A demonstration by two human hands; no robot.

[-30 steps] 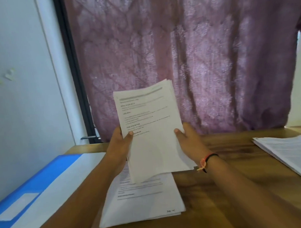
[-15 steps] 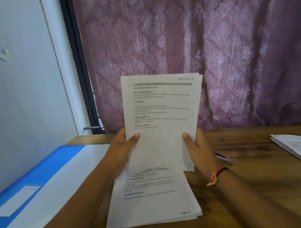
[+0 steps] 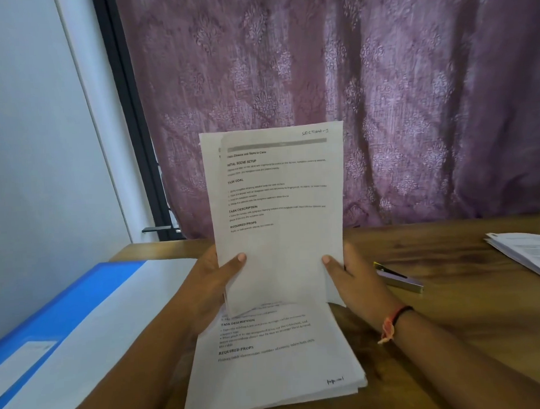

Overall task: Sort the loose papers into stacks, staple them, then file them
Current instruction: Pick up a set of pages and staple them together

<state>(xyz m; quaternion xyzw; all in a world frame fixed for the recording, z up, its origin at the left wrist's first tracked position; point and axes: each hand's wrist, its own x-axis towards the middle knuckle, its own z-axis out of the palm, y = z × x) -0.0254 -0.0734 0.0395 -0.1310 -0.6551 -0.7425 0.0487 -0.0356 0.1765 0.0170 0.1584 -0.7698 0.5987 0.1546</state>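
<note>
A small bundle of printed sheets (image 3: 278, 210) stands upright above the wooden table, its bottom edge over a flat paper stack (image 3: 277, 366). My left hand (image 3: 210, 286) grips the bundle's lower left edge, thumb on the front. My right hand (image 3: 354, 278) grips the lower right edge the same way. The top sheet is handwritten "SECTION" at its upper right, and a second sheet sticks out slightly at the left. A stapler (image 3: 400, 281) lies on the table just right of my right hand. A blue and white file folder (image 3: 83, 318) lies at the left.
Another paper stack (image 3: 527, 253) sits at the table's right edge. A purple patterned curtain (image 3: 350, 94) hangs behind the wooden table (image 3: 449, 290). A white wall and a dark window frame are at the left.
Both hands have turned the bundle from tilted left to nearly upright and squared. The view has shifted, bringing the stapler into sight.
</note>
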